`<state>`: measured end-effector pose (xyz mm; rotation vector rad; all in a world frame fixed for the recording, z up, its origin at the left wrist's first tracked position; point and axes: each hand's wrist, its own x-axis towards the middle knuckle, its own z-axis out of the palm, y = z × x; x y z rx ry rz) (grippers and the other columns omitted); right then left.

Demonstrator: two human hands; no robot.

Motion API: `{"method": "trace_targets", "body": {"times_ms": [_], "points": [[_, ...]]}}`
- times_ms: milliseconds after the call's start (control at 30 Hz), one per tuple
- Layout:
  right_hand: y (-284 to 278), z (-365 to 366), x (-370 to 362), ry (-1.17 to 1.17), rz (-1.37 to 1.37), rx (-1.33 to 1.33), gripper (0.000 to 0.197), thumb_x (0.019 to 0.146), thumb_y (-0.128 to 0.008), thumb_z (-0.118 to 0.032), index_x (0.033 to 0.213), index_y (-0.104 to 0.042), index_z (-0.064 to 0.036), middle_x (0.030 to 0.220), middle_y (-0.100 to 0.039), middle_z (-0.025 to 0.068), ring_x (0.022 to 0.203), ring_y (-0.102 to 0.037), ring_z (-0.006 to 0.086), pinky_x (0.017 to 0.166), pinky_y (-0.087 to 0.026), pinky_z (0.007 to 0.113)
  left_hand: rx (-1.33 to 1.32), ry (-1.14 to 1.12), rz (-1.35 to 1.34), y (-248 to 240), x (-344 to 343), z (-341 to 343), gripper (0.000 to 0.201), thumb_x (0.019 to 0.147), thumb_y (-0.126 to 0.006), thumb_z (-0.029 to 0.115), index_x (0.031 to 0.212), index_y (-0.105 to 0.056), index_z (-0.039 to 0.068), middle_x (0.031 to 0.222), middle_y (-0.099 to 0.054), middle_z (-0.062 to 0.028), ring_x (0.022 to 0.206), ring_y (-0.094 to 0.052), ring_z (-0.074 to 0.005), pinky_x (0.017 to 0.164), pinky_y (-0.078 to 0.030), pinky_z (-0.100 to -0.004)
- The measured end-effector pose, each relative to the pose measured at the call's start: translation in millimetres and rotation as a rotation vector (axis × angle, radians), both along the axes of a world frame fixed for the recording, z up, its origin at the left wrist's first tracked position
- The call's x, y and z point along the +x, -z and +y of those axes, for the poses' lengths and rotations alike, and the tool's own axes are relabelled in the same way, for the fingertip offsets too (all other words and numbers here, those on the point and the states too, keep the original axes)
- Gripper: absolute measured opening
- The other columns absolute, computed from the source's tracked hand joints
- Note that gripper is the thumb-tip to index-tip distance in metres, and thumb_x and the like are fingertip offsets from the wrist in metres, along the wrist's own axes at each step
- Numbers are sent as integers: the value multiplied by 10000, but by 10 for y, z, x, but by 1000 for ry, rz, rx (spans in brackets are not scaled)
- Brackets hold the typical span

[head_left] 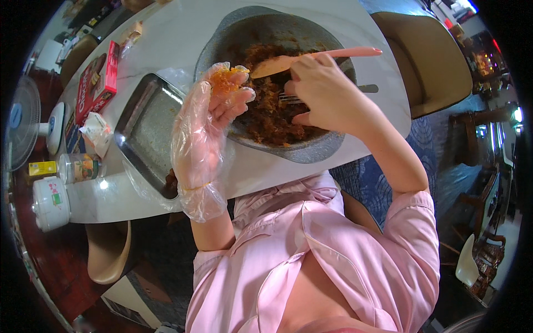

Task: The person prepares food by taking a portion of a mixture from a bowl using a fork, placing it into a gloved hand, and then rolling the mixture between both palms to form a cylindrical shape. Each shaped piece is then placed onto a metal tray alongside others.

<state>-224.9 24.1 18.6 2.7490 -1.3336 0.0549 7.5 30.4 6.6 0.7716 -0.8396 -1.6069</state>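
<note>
My left hand, in a clear plastic glove, is raised at the near left rim of a grey speckled pot. A clump of orange shredded food rests against its curled fingers. My bare right hand reaches over the pot, thumb and forefinger apart, other fingers bent. Beside its knuckles lies a pink spatula, its blade toward the clump. Under the hand a metal fork shows its tines in the brown shredded food; its handle crosses the right rim.
Left of the pot stands a rectangular metal baking pan with clear plastic film about it. Farther left are a red box, a crumpled white packet, a clear jar and a white container. A brown chair stands at the right.
</note>
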Motion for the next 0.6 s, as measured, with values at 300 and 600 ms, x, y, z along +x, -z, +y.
{"method": "trace_targets", "body": {"times_ms": [300,600], "points": [[-199,-38,113,38,-802,-127,279,669,-833,-214,896,-750,-74,944,-602,40,951,-558,225,898,-413,366,47,179,254,71,-123,20,392,1026,-507,204,1337,-527,-35,1237,-641,-216,1110,-660,-299,970,-523,-383],[-197,156,293,141,-672,-494,215,630,-813,-192,830,-770,-125,994,-611,10,1008,-553,218,907,-394,392,32,199,226,116,-266,114,432,1030,-517,280,1344,-525,-17,1269,-624,-208,1194,-611,-311,1048,-476,-415]]}}
